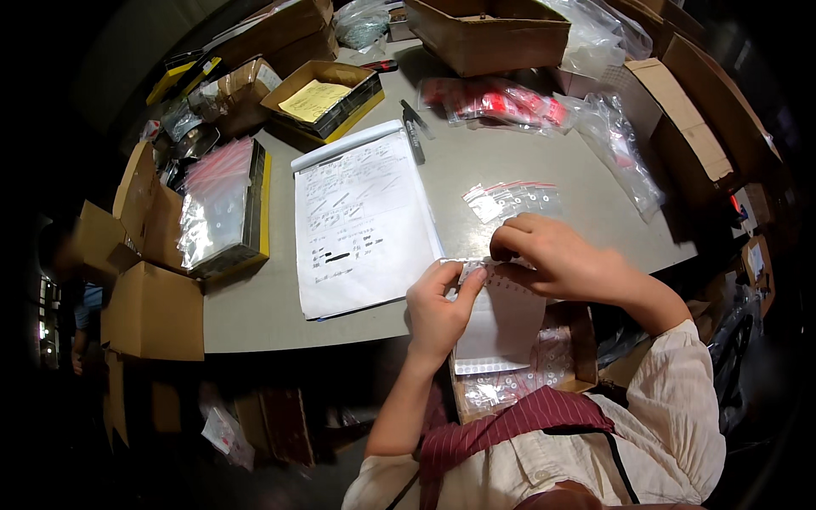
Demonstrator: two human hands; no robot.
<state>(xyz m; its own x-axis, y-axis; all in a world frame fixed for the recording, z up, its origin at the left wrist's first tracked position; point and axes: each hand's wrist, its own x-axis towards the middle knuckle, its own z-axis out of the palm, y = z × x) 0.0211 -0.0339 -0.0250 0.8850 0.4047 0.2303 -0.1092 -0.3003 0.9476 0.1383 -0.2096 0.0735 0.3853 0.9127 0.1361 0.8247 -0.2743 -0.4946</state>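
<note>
Pinched between the thumb and fingers of my left hand [439, 310] is the upper edge of a white paper sheet with small round spots along its bottom [503, 327]; my right hand [557, 257] curls at that same edge, though I cannot tell whether its fingertips clamp anything. Beneath the sheet sits a brown cardboard box [585, 353] of small clear plastic bags [554, 361]. I judge this step as working at the sheet's top, calling for a firm left hold and light right fingertips. Farther off, clear bags with red top edges [520, 200] lie fanned on the grey table [595, 183].
</note>
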